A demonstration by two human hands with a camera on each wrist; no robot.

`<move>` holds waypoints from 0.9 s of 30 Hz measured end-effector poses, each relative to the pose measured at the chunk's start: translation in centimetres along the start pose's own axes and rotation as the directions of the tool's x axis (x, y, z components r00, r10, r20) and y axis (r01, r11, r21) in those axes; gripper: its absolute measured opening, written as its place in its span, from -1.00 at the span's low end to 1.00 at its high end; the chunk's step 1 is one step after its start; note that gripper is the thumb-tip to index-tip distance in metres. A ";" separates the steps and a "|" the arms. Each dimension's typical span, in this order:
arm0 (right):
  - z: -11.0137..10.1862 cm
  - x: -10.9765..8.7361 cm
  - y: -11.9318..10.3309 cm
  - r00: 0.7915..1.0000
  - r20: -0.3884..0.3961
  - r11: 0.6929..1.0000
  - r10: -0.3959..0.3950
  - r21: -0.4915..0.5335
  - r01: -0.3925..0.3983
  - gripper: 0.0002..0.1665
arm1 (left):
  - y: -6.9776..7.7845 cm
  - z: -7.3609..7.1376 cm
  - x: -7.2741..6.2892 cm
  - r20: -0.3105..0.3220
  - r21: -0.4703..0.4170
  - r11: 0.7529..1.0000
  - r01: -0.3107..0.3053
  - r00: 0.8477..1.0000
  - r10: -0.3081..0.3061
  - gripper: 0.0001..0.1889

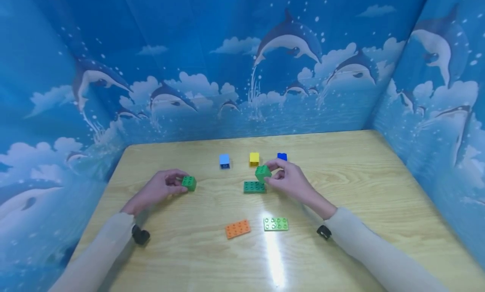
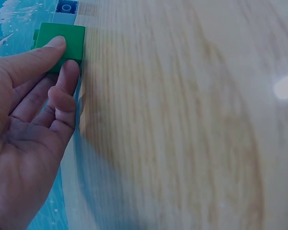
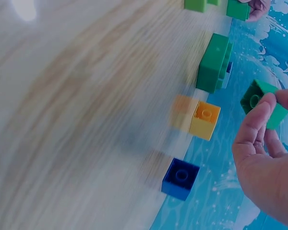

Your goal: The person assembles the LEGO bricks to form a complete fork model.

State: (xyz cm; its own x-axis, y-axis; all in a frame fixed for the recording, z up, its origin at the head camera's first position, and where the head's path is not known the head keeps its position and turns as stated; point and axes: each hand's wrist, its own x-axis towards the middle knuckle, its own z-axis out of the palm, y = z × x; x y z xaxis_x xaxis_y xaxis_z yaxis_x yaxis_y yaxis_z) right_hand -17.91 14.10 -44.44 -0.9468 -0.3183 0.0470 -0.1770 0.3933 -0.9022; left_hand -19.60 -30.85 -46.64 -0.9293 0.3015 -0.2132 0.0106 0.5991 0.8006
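Observation:
On the left of the table, my left hand [image 1: 162, 187] pinches a green toy brick [image 1: 189, 183] between thumb and fingers. The left wrist view shows the thumb across one smooth side of that brick [image 2: 67, 43]. My right hand [image 1: 289, 180] holds another green brick [image 1: 262, 173], tilted above the far edge of a darker green long brick [image 1: 254, 187]. In the right wrist view the hollow underside of this held brick [image 3: 256, 98] is visible. Behind the right hand lies a dark blue brick [image 1: 282, 156], partly hidden in the head view.
A light blue brick [image 1: 225, 161] and a yellow brick [image 1: 254, 159] lie toward the back of the table. Nearer the front are a flat orange brick [image 1: 238, 229] and a flat light green brick [image 1: 275, 224]. A dolphin-printed curtain [image 1: 212, 73] stands behind the table.

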 end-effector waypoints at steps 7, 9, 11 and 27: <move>1.5 0.7 -0.9 1.000 0.008 0.998 -0.006 0.056 0.006 -0.46 | -0.1 0.0 0.4 0.000 0.003 1.000 -0.025 1.000 0.025 -0.53; 2.0 0.9 -1.3 1.000 0.023 0.998 -0.014 0.059 0.013 -0.47 | -0.1 0.0 0.4 0.004 -0.005 1.000 -0.024 1.000 0.024 -0.52; 2.4 1.1 -1.6 0.999 0.040 0.998 -0.018 0.059 0.016 -0.48 | -0.2 0.0 0.4 0.004 -0.006 1.000 -0.023 1.000 0.023 -0.52; 5.8 3.2 -4.1 0.991 0.085 0.994 -0.100 0.062 0.095 -0.49 | -0.3 0.1 0.2 -0.001 -0.002 1.000 -0.018 1.000 0.018 -0.53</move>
State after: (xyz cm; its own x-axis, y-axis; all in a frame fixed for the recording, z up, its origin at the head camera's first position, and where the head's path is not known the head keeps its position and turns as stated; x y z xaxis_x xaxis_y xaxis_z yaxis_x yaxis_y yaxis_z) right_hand -18.71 6.48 -43.10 -0.8980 -0.4285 0.1003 -0.2491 0.3071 -0.9185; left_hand -19.73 -30.83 -46.97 -0.9295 0.3112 -0.1979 0.0268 0.5924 0.8052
